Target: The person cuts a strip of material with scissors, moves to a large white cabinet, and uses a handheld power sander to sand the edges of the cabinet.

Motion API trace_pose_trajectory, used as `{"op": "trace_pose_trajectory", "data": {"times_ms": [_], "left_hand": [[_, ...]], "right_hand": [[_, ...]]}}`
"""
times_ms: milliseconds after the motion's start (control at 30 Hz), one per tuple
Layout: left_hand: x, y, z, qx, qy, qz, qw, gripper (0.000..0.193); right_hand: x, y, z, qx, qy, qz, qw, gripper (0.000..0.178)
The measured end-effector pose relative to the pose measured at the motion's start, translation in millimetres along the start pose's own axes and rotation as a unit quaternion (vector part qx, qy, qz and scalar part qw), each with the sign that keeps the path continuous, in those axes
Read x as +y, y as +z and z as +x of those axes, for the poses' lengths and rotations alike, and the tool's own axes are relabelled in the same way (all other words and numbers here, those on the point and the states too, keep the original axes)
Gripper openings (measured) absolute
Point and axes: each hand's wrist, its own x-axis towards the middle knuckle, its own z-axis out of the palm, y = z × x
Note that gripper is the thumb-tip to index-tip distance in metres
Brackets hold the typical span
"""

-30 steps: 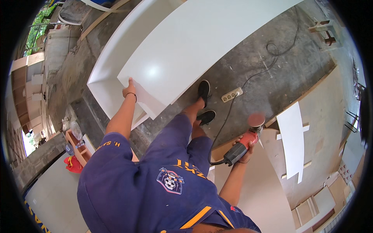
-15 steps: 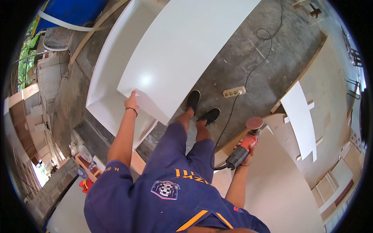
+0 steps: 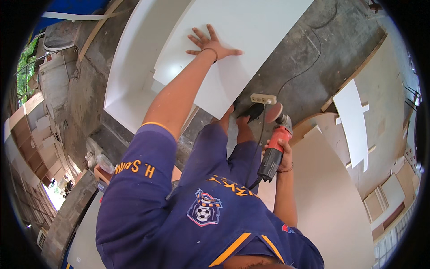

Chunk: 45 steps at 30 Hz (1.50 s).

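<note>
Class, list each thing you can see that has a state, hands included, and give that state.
Left hand: open, fingers spread, apparently resting on panel
White panel: lying flat
White box: open
Right hand: closed around tool
Red-and-black power tool: held, disc end raised; running or not, cannot tell
Power strip: on floor, cord attached

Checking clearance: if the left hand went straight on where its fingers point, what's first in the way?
Left hand: no obstacle shows along the white panel; past the panel's left edge, likely the open white box. Spread fingers and unclear depth make that approximate.
</note>
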Motion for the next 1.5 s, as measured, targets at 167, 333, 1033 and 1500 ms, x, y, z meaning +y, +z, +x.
{"op": "trace_pose_trajectory", "data": {"times_ms": [167, 333, 1033, 1500], "left_hand": [[3.1, -2.8, -7.1, -0.092, -0.014, 0.048, 0.995, 0.152], [6.4, -8.2, -4.9, -0.107, -0.01, 0.057, 0.993, 0.151], [8.6, 0.4, 3.0, -0.1, -0.01, 0.114, 0.988, 0.153], [8.8, 0.9, 2.5, -0.103, -0.012, 0.105, 0.989, 0.155]], "right_hand": [[25.0, 35.5, -11.3, -0.004, 0.093, 0.023, 0.995, 0.045], [33.1, 63.4, -6.1, -0.007, 0.127, 0.06, 0.99, 0.041], [70.5, 93.0, 12.5, 0.0, 0.216, 0.113, 0.97, 0.042], [75.6, 89.0, 20.5, -0.013, 0.229, 0.134, 0.964, 0.044]]}}
